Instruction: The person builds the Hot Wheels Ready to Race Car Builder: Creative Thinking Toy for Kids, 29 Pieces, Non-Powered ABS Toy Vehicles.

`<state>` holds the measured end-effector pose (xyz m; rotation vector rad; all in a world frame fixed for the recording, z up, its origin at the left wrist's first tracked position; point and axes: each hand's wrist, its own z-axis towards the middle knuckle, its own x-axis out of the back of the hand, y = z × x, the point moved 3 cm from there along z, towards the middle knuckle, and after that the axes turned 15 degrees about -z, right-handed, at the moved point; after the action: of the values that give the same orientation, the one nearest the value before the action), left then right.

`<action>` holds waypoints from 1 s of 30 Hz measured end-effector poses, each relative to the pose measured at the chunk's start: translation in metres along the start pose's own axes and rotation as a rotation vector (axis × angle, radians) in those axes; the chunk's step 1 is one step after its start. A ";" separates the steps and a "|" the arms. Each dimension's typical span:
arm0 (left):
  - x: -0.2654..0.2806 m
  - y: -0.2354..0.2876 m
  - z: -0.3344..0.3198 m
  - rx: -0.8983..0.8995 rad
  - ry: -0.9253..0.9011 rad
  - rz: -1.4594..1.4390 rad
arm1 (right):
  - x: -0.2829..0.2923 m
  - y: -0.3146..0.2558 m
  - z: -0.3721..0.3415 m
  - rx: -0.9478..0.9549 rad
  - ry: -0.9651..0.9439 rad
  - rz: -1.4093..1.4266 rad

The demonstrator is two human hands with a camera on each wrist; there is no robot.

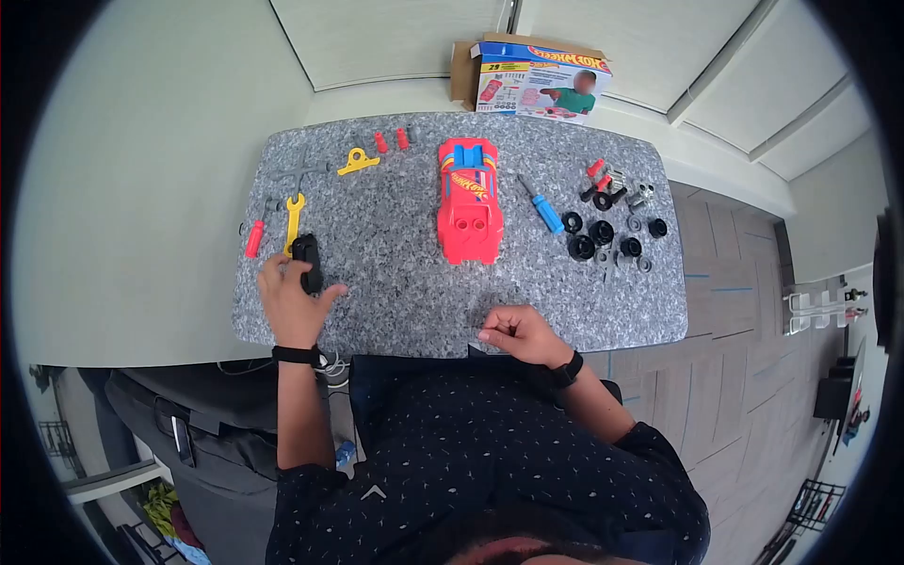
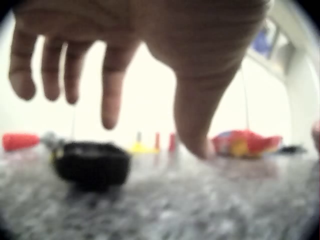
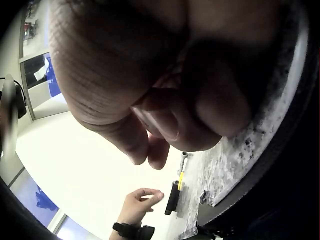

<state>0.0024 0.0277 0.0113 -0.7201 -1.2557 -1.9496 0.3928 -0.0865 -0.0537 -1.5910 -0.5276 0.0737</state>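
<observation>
At the near edge of the speckled table (image 1: 395, 306), your right hand (image 1: 523, 337) has its fingers curled in together, with the thumb against them; nothing shows in its grip. Off to your left, your left hand (image 1: 294, 306) hovers low, palm down, its fingers apart and hanging loosely, thumb spread wide. You have the black object (image 1: 307, 262) just beyond that palm, lying on the table by your fingertips, and no finger closes round it.

Just past it you have the yellow wrench (image 1: 293, 218), its lower end close beside the black object, with the red-handled tool (image 1: 253, 239) to its left. Ahead of you, mid-table, sits the red toy car (image 1: 469, 221). To its right lies the blue-handled screwdriver (image 1: 547, 215), then the black wheels (image 1: 602, 232) among rings and small parts.

Farther out on your left are the grey cross-shaped piece (image 1: 301, 172), the yellow bracket (image 1: 359, 163) and two small red pieces (image 1: 381, 142). Beyond the table's far edge stands the Hot Wheels box (image 1: 541, 80).
</observation>
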 end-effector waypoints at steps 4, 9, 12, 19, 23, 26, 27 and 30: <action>-0.040 0.084 0.021 -0.274 -0.122 -0.234 | -0.001 0.002 0.002 0.003 -0.011 -0.022; -0.125 0.155 0.039 -0.456 -0.316 -0.277 | 0.000 0.001 0.004 -0.012 -0.011 -0.032; -0.156 0.175 0.050 -0.413 -0.377 -0.154 | -0.002 -0.004 0.002 0.006 0.049 -0.051; -0.153 0.168 0.050 -0.362 -0.444 -0.237 | 0.093 -0.070 -0.030 0.128 0.377 -0.577; -0.125 0.152 0.036 -0.414 -0.535 -0.261 | 0.217 -0.084 -0.021 -0.029 0.669 -0.802; -0.101 0.141 0.023 -0.420 -0.593 -0.228 | 0.303 -0.051 0.013 -0.078 0.731 -1.050; -0.092 0.139 0.020 -0.391 -0.615 -0.237 | 0.322 -0.039 0.024 -0.110 0.682 -1.130; -0.075 0.126 0.011 -0.364 -0.675 -0.219 | 0.358 -0.002 0.052 -0.191 0.515 -1.335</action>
<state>0.1485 0.0205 0.0261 -1.5806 -1.4079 -2.2319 0.6915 0.0958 0.0385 -1.0879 -1.0859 -1.3708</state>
